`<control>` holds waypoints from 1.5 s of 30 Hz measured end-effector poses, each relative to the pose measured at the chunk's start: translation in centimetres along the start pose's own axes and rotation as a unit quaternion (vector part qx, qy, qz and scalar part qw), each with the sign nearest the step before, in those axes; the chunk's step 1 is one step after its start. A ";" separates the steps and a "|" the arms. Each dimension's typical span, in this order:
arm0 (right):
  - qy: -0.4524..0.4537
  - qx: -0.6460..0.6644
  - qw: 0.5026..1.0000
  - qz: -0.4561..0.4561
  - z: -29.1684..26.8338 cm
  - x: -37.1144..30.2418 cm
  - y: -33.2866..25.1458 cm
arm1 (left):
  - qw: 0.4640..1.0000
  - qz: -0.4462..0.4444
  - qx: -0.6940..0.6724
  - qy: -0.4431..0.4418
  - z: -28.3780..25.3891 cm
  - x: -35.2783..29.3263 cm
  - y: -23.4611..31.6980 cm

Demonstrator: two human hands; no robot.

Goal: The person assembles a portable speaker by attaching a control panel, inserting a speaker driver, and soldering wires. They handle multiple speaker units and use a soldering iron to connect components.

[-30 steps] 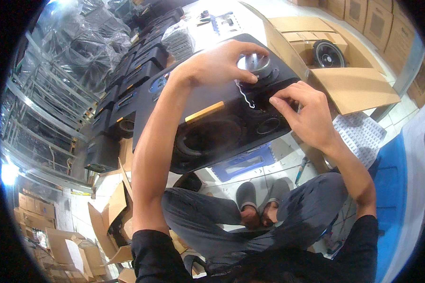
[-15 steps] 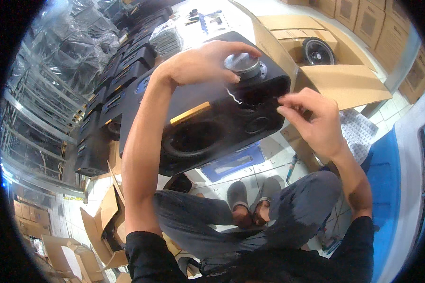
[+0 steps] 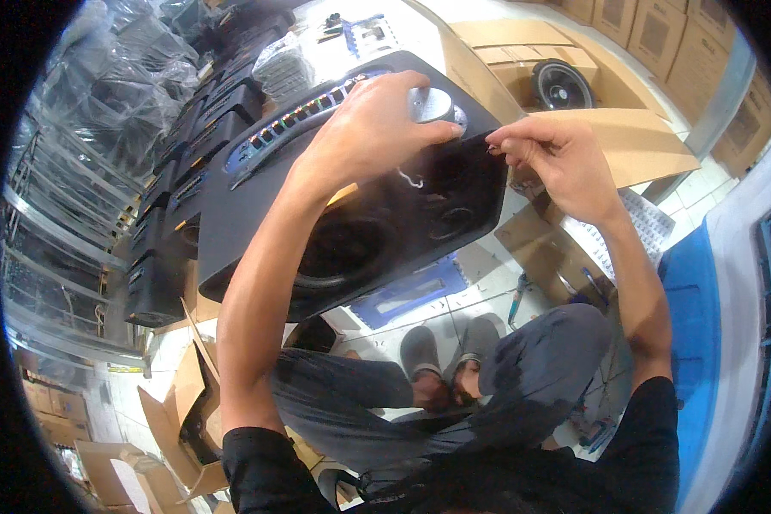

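Observation:
In front of me a black speaker cabinet (image 3: 257, 210) lies on its back edge, its openings toward me. My left hand (image 3: 375, 116) is closed around a small speaker driver (image 3: 431, 104) with a round silver back, held above the cabinet's right end. A white wire (image 3: 410, 178) shows against the dark opening below it. My right hand (image 3: 564, 163), just right of the driver, has thumb and fingers pinched on something tiny and dark that I cannot make out. A panel with coloured knobs (image 3: 295, 122) runs along the cabinet's far side.
Behind stands an open carton (image 3: 608, 141) with a round black speaker (image 3: 562, 85) in it. Several black cabinets (image 3: 158, 257) line the left. Below the cabinet, a blue-edged stool (image 3: 411, 291) stands on the tiled floor, near a screwdriver-like tool (image 3: 516, 300).
My right hand has risen and come nearer the driver. My left hand has tilted the driver and shifted left. The knob panel, mostly covered before, now shows.

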State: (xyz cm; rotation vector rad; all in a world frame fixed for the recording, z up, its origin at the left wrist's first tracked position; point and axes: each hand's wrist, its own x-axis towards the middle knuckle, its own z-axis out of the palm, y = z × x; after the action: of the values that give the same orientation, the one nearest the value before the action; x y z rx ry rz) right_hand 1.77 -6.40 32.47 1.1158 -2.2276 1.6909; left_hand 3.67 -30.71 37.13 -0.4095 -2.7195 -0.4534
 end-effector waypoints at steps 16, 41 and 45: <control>-0.143 -0.044 0.987 -0.063 -2.0 6.3 0.9 | 0.969 0.066 -0.205 -0.125 -1.7 -0.2 -0.8; -0.187 -0.119 0.975 -0.031 -2.5 9.0 3.0 | 0.982 0.037 -0.181 -0.021 1.4 -0.7 -0.6; -0.219 -0.120 0.968 0.023 -2.9 9.4 2.6 | 0.982 0.027 -0.185 -0.009 1.3 -0.9 -0.2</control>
State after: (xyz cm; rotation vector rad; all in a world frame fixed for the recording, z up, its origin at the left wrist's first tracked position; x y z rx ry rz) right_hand -7.48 -8.08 36.29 1.4982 -2.6413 1.2301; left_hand 4.04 -30.60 35.53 -0.5835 -2.6310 -0.9491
